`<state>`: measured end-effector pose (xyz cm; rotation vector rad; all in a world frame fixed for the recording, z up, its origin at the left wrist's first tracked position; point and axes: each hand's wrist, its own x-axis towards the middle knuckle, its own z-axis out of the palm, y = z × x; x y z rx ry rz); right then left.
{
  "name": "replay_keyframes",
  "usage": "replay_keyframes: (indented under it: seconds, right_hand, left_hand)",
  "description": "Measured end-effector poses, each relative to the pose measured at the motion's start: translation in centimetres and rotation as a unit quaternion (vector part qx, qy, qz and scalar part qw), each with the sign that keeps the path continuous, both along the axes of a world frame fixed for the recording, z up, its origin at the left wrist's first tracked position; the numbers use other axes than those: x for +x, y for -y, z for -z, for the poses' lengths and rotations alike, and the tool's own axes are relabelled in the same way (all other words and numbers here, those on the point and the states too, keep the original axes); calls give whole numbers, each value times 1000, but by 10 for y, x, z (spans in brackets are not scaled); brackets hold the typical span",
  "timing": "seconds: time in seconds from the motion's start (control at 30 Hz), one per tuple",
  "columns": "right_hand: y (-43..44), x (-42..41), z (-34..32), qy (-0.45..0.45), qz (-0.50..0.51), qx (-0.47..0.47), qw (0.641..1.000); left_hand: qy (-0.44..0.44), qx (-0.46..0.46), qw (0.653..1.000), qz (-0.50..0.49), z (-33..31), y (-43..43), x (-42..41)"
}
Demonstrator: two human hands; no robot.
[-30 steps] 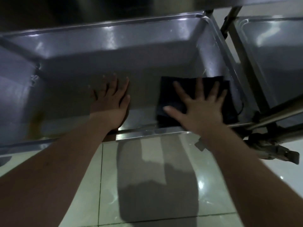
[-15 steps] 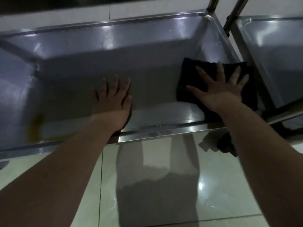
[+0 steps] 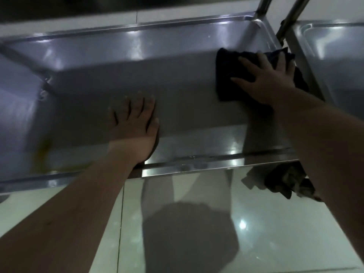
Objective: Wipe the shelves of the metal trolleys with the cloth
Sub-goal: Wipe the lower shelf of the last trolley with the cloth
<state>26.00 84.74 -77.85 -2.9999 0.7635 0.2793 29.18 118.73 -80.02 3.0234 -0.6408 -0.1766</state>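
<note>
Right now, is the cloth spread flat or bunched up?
Partly bunched: the cloth has a rumpled, uneven far edge around the right hand pressing on it.

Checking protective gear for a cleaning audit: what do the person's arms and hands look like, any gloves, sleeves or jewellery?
No gloves on the left hand or right hand. The left forearm and right forearm are bare up to the frame edge, with no sleeve or cuff in view. No watch, bracelet or ring shows, though the dim, blurred picture could hide a thin one.
</note>
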Motion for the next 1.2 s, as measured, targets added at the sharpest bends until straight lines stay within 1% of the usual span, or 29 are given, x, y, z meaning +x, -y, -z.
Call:
replay_keyframes:
  seconds: [0.07, 0.13, 0.27, 0.33, 0.4, 0.47, 0.53, 0.63, 0.7, 0.77, 0.8, 0.9, 0.97, 1.07, 1.13, 1.2]
  right_hand:
    - [-8, 10, 1, 0, 20, -9, 1000]
    - [-37, 32, 3, 6, 9, -3, 1000]
    - [-115, 63, 3, 20, -114, 23, 993]
    - [-123, 64, 6, 21, -135, 34, 990]
    - [-102, 56, 7, 29, -130, 29, 991]
    - [-63, 42, 6, 30, -89, 9, 996]
    - [-23, 20, 2, 12, -31, 4, 999]
    - [-3, -20, -2, -2, -1, 4, 1000]
    - [-26, -44, 1, 1, 13, -4, 1000]
    - [-69, -64, 3, 8, 16, 1, 1000]
    - [-96, -69, 3, 10, -1, 8, 1000]
    - [-175, -77, 4, 11, -94, 22, 995]
    - [-193, -78, 3, 1, -118, 31, 993]
    - [-158, -89, 2, 17, -110, 21, 994]
    - [-112, -104, 1, 0, -67, 11, 998]
    - [-69, -120, -4, -25, -6, 20, 999]
  left_hand:
    - [0, 7, 1000, 1, -1, 2, -1]
    - [-2, 8, 1000, 3, -3, 3, -3]
    - [4, 11, 1000, 7, -6, -2, -6]
    - [1, 9, 1000, 8, -5, -5, -7]
    - [-2, 6, 1000, 7, -4, -4, -6]
    - [0, 6, 1000, 5, -3, -2, -5]
    - [-1, -1, 1000, 3, -2, 0, -4]
    - [11, -8, 1000, 6, 1, 0, -2]
    - [17, -11, 1000, 12, 4, -1, -3]
    - [14, -14, 1000, 15, 4, 0, -5]
    - [11, -16, 1000, 14, 4, 1, -4]
    - [9, -24, 999, 22, 3, -2, -3]
    - [-3, -32, 999, 26, 2, -2, -2]
    - [-8, -39, 999, 17, 1, -4, -3]
    - [3, -36, 999, 17, 3, -5, -4]
    - [12, -23, 999, 30, 6, -5, -3]
